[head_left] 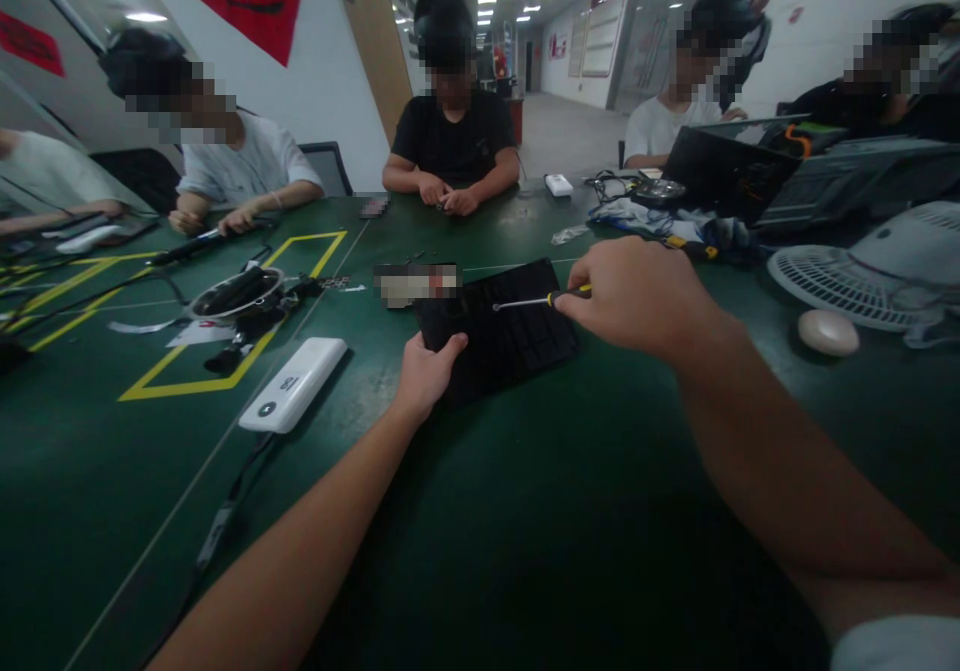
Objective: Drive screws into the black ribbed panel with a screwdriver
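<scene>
My right hand [637, 296] is closed around the yellow-and-black handle of a screwdriver [525, 302]. Its metal shaft points left, and a small round piece shows at the tip, over a flat black panel [517, 336]. Ridges or compartments mark the panel's dark surface; finer detail is lost in shadow. My left hand [431, 376] grips the panel's left edge, thumb on top and the other fingers mostly hidden. Just behind the panel's far left corner lies a blurred-out pale object [409, 286].
A white power bank [294, 386] with a cable lies to the left, near a round metal-rimmed device [236, 296] inside yellow tape. On the right are a white fan [832, 276], a pale rounded object [828, 333] and a dark laptop-like panel [727, 171]. Several people sit around the green table [480, 551].
</scene>
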Tool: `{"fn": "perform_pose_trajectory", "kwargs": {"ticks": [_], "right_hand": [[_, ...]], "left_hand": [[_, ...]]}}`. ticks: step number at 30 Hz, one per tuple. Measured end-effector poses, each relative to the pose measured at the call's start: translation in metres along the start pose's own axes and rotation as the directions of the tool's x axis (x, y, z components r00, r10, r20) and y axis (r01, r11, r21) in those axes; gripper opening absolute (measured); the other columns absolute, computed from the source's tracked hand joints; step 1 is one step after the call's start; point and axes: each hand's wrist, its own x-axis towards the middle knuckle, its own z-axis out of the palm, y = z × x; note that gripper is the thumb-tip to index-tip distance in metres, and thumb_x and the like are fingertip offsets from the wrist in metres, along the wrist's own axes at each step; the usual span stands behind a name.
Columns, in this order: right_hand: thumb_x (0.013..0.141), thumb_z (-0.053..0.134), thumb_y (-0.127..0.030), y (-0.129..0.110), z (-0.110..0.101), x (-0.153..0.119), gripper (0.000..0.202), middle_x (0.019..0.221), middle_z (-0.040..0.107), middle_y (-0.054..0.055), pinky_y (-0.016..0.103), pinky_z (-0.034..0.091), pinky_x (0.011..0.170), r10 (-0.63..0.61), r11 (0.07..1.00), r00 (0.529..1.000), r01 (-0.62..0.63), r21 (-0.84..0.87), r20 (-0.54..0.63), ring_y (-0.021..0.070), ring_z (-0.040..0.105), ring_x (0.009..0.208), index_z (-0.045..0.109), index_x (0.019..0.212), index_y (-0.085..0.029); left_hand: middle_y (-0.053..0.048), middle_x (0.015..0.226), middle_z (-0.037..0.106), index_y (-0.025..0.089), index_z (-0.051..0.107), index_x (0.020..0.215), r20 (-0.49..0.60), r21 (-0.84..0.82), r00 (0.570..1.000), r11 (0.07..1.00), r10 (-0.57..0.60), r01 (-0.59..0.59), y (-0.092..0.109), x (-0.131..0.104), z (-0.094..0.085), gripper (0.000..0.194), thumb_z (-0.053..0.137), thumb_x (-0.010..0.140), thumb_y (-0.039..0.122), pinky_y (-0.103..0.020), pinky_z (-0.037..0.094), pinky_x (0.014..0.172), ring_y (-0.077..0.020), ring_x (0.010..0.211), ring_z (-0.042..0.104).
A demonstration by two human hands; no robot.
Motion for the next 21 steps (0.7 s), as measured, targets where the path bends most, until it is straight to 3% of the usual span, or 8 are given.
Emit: {"fn": "perform_pose_trajectory", "kwargs": {"ticks": [5,12,17,21], "right_hand": [[0.102,0.057,-0.043,0.001,0.001,0.0,0.032,0.106,0.082,0.012,0.041,0.044,0.073,-0.029,0.999,0.999,0.028,0.037,0.035,0.0336,0.072,0.095,0.083,0.114,-0.028],[0.103,0.059,-0.043,0.001,0.002,0.001,0.028,0.105,0.08,0.011,0.038,0.042,0.072,-0.031,0.998,0.998,0.028,0.064,0.046,0.0305,0.071,0.093,0.08,0.109,-0.027],[0.096,0.068,-0.044,0.006,0.005,0.003,0.027,0.108,0.079,0.012,0.037,0.039,0.068,-0.045,0.997,0.999,0.043,0.06,0.022,0.0295,0.068,0.092,0.075,0.112,-0.024],[0.085,0.073,-0.028,0.015,0.003,0.003,0.023,0.103,0.078,0.009,0.035,0.035,0.066,-0.08,0.995,0.997,0.079,0.067,0.011,0.0258,0.066,0.086,0.072,0.107,-0.024]], "left_hand": [[-0.014,0.109,0.085,0.017,0.079,0.106,-0.001,0.013,1.0,1.0,-0.006,0.006,-0.002,0.002,0.0,0.048,0.094,0.068,0.043,-0.048,0.065,0.096,-0.0325,0.101,0.08],[-0.013,0.107,0.085,0.016,0.079,0.105,-0.004,0.027,1.0,1.0,0.004,-0.004,-0.003,0.003,-0.002,0.047,0.094,0.069,0.042,-0.045,0.065,0.093,-0.031,0.097,0.08],[-0.012,0.107,0.084,0.017,0.078,0.104,-0.006,0.013,1.0,1.0,-0.006,0.006,0.001,0.001,-0.001,0.046,0.095,0.068,0.041,-0.045,0.065,0.094,-0.0307,0.1,0.081],[-0.012,0.107,0.084,0.017,0.078,0.104,-0.008,0.013,1.0,1.0,-0.017,0.018,0.001,0.0,0.0,0.047,0.094,0.068,0.041,-0.046,0.065,0.094,-0.0303,0.099,0.08]]}}
